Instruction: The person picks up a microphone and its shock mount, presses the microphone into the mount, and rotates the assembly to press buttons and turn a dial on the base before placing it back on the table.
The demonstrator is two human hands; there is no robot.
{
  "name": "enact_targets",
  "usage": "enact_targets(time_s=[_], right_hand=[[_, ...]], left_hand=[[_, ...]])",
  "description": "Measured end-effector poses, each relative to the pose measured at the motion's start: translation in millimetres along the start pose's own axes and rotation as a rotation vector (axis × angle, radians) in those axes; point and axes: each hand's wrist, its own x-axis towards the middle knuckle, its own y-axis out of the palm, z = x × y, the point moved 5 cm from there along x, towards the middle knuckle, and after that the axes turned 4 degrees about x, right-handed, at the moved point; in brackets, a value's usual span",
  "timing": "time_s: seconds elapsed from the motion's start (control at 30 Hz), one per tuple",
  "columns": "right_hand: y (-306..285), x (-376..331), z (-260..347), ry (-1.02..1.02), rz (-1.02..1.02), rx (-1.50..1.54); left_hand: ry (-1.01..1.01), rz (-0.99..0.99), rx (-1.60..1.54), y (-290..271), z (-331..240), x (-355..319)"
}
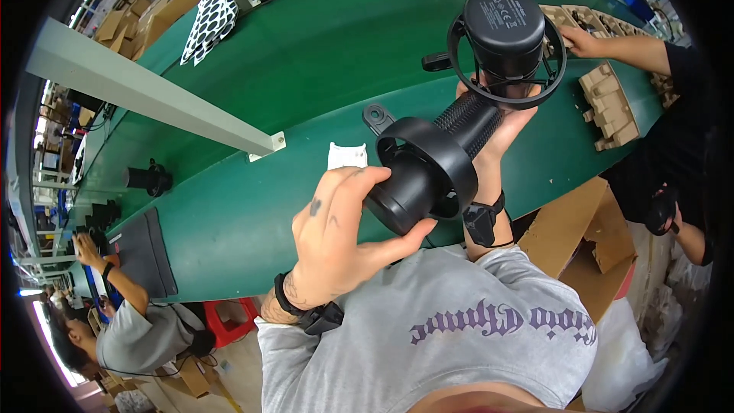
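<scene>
Two black microphones with ring-shaped mounts are in front of me over the green table. My left hand (329, 222) has thumb and fingers around the rounded end of the nearer microphone (401, 195), which lies tilted with its mesh part toward the upper right. A small bracket with a hole (376, 117) sticks out beside its ring. My right hand (501, 134) is wrapped around the farther microphone (505, 27), whose printed flat end faces up; the lower part is hidden in the grip. Behind my left fingers, a small white piece (348, 155) lies on the table.
A grey metal post (168, 95) stands on the green table (229, 237). Another black microphone (149, 177) and a dark mat (145, 252) lie leftward. At right are moulded pulp trays (609, 103), a co-worker's hand (582, 42) and a cardboard box (569, 233). Another person (145, 336) works at left.
</scene>
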Motion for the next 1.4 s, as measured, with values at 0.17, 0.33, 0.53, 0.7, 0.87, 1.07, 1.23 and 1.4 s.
enact_targets(time_s=[0.17,0.33,0.53,0.7,0.87,1.07,1.23,1.4], right_hand=[[0,3,-1,0.043,0.086,0.099],[15,-5,-7,0.060,-0.050,0.040],[6,-5,-11,0.144,0.092,0.171],[12,-6,-11,0.160,-0.015,0.249],[11,-7,-18,0.216,0.122,0.482],[14,-9,-22,0.271,0.275,0.535],[8,-9,-27,0.331,0.175,0.593],[8,-13,-28,0.342,0.135,0.574]], left_hand=[[0.199,-0.116,0.113,-6,-13,3],[0.287,-0.104,0.152,-4,-18,-3],[0.391,-0.095,0.149,-4,-23,-5],[0.616,-0.138,0.253,-1,-35,-9],[0.700,-0.017,0.328,-1,-47,-13],[0.956,0.136,0.473,2,-57,-15],[1.060,0.176,0.489,9,-60,-16],[1.268,0.292,0.563,16,-66,-15]])
